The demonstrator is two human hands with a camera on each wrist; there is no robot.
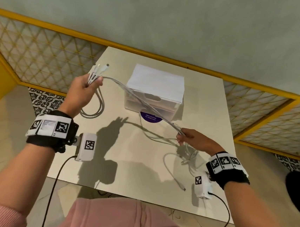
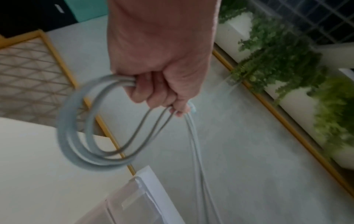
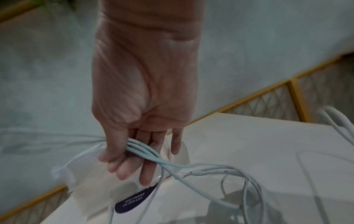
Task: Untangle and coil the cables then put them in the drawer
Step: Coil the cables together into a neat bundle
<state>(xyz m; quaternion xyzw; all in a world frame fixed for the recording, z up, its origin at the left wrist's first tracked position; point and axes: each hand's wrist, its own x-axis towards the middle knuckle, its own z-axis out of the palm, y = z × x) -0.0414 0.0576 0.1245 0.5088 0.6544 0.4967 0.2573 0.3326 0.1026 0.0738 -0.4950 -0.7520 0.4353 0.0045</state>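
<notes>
Left hand (image 1: 85,87) clenched round the plug ends and a first hanging loop of the white cables (image 1: 139,101), raised above the counter (image 1: 125,166); right hand (image 1: 189,137) pinching the same strands lower down, just in front of the closed translucent drawer (image 1: 152,102). Bundle stretched between both hands, with loose tails and a snarl lying on the counter near the right wrist. Likely trouble: pulling too hard and tightening that snarl, or catching the drawer unit and dragging it. Slack loops liable to slip free. Drawer not yet opened.
</notes>
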